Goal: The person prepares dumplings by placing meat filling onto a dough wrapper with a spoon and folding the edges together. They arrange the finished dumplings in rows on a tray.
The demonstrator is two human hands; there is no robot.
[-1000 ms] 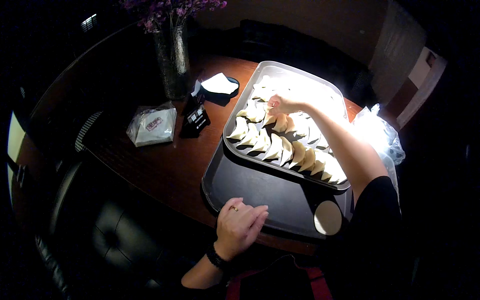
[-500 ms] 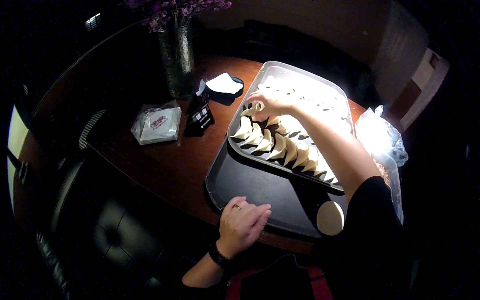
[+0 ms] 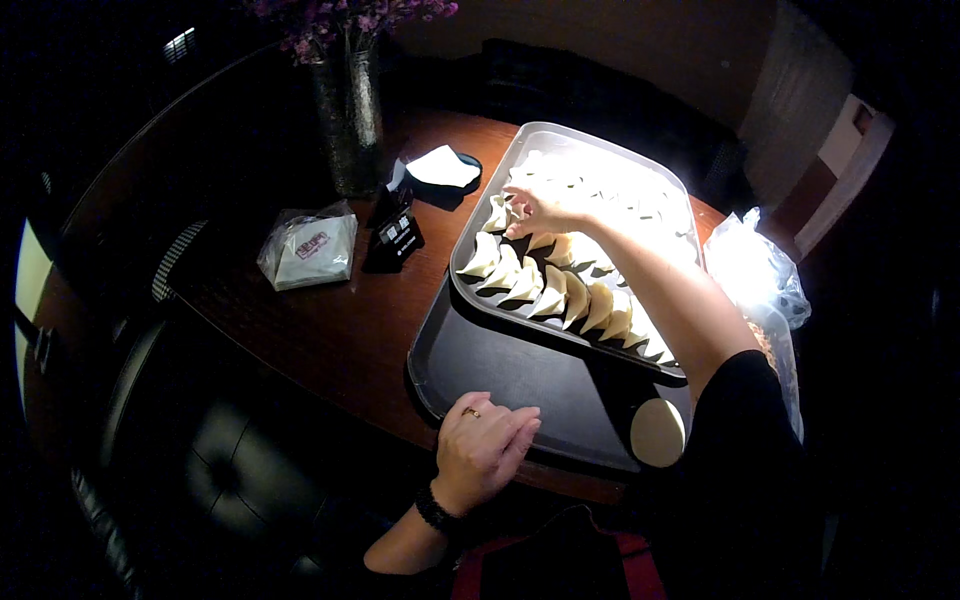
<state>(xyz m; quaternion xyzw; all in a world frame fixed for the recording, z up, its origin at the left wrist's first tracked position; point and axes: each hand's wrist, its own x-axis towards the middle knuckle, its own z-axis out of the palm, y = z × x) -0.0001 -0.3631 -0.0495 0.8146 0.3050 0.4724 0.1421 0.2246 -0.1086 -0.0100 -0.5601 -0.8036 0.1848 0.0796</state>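
My right hand (image 3: 540, 212) reaches over the left side of a grey tray (image 3: 462, 292) that holds rows of folded dumplings. Its thumb and fingers are curved and apart, beside a pale dumpling (image 3: 497, 213) at the row's left end. In front of that row stands another row of dumplings (image 3: 552, 291). My left hand (image 3: 483, 438), wearing a ring, hovers at the near edge of a lower dark tray (image 3: 500, 365). Its fingers are loosely curled together, and nothing shows in them. A round dough wrapper (image 3: 658, 433) lies on the lower tray's right part.
At the right stand a clear plastic bag (image 3: 755, 265) and a container of filling (image 3: 785, 365), partly behind my right arm. A packet of napkins (image 3: 315, 250), a black card stand (image 3: 393, 238), a dark dish (image 3: 468, 172) and a glass vase (image 3: 348, 130) with purple flowers occupy the table's left.
My right hand has drawn back slightly to the right, and more of the left-end dumpling shows. My left hand is nearly unmoved. The whole view has shifted slightly.
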